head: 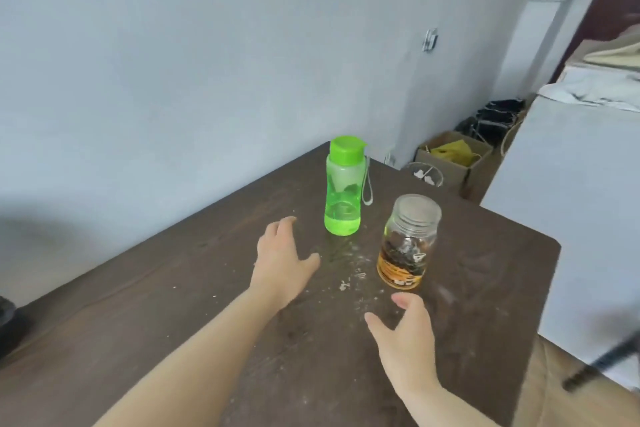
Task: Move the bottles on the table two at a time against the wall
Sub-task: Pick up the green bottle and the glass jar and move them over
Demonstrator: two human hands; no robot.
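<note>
A green plastic bottle (344, 189) with a green cap and a grey strap stands upright on the dark wooden table (173, 305), a little out from the grey wall (173, 62). A clear glass bottle (408, 243) with amber liquid and an orange label stands to its right, nearer the table's right edge. My left hand (282, 262) hovers open just left of and below the green bottle, not touching it. My right hand (405, 336) is open just below the glass bottle, fingers spread, apart from it.
White specks lie on the table between the bottles and my hands. Beyond the table's far corner stand a cardboard box (453, 159) and a wire bin (424, 173) on the floor. A white cabinet (571, 201) stands to the right.
</note>
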